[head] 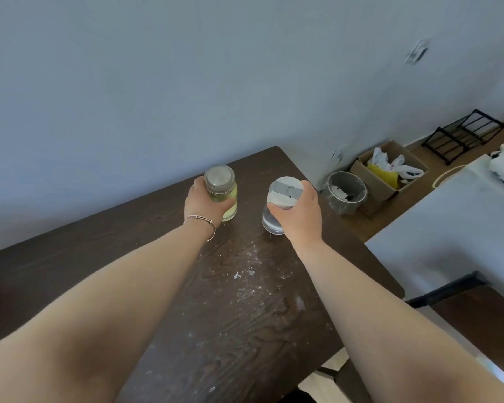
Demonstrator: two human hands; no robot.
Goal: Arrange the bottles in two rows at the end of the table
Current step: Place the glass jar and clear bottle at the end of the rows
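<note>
Two bottles stand near the far end of the dark wooden table. My left hand wraps around a yellow-green bottle with a round metal lid. My right hand grips a clear bottle with a white and grey flip lid from its right side. The bottles sit side by side, about a hand's width apart. Both bases seem to rest on the tabletop; my hands hide part of each bottle.
White powdery specks mark the tabletop between my forearms. Beyond the table's right edge on the floor are a clear bin, a cardboard box with bags and a black wire rack. A white surface lies to the right. The wall runs behind the table.
</note>
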